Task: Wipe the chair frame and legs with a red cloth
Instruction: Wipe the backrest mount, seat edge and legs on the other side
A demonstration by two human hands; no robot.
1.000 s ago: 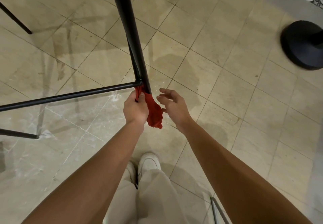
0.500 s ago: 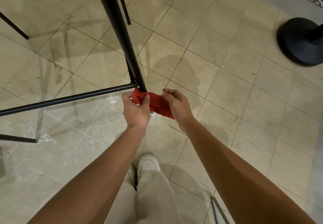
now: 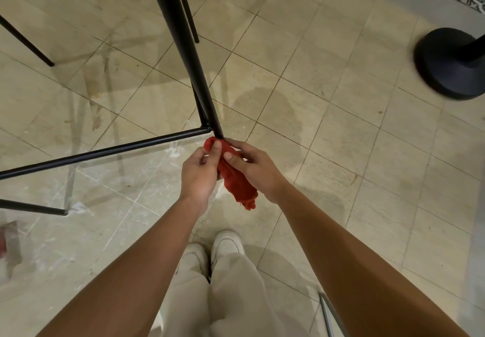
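Red cloth (image 3: pixel 237 179) bunched at chair leg (image 3: pixel 183 47), just below the crossbar (image 3: pixel 105 152) joint.
I see left hand (image 3: pixel 200 172) and right hand (image 3: pixel 256 167) both pinching its top; earlier stretched sideways, it now hangs between them.

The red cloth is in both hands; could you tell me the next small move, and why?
Probably wrap the cloth round the leg below the crossbar and wipe downward: left hand and right hand pinch it bunched at the leg's lower part, not visibly around it.

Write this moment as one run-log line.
left hand: grips red cloth | right hand: grips red cloth | cloth: at chair leg below crossbar
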